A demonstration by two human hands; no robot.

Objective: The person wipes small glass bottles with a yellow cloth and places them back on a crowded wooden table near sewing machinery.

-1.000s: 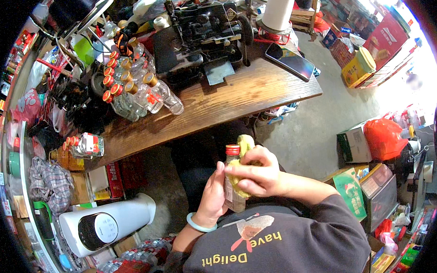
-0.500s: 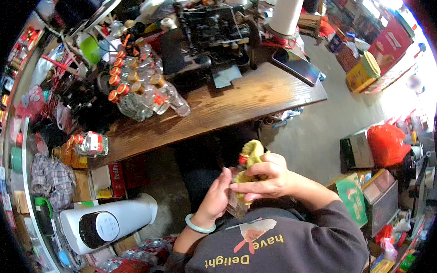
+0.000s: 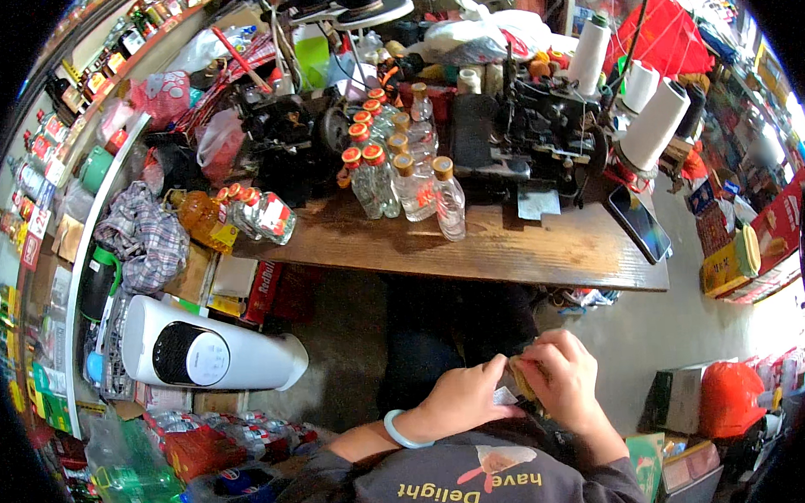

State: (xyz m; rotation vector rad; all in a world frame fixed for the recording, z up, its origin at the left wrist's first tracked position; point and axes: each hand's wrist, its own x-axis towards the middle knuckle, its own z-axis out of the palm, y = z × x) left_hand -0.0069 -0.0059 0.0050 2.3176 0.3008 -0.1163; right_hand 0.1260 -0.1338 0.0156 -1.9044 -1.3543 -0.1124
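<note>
In front of my body, my two hands meet below the table's near edge. My left hand (image 3: 461, 398), with a pale bracelet on the wrist, is closed round a small clear bottle (image 3: 505, 396), most of it hidden by the fingers. My right hand (image 3: 562, 379) is closed on a yellowish cloth (image 3: 520, 379) pressed against the bottle. Only a small part of the cloth shows. On the wooden table (image 3: 509, 258), several clear glass bottles (image 3: 416, 193) with red or gold caps stand in a cluster.
Behind the bottles stand a black sewing machine (image 3: 540, 136) and white thread cones (image 3: 653, 126). A phone (image 3: 639, 224) lies at the table's right end. Left are a bottle of amber liquid (image 3: 202, 219) and a white appliance (image 3: 213, 351). A red bag (image 3: 732, 398) sits at right.
The view has shifted, so the table and bottles appear further right. The cloth and the bottle's red cap showed plainly before; now my fingers cover most of both.
</note>
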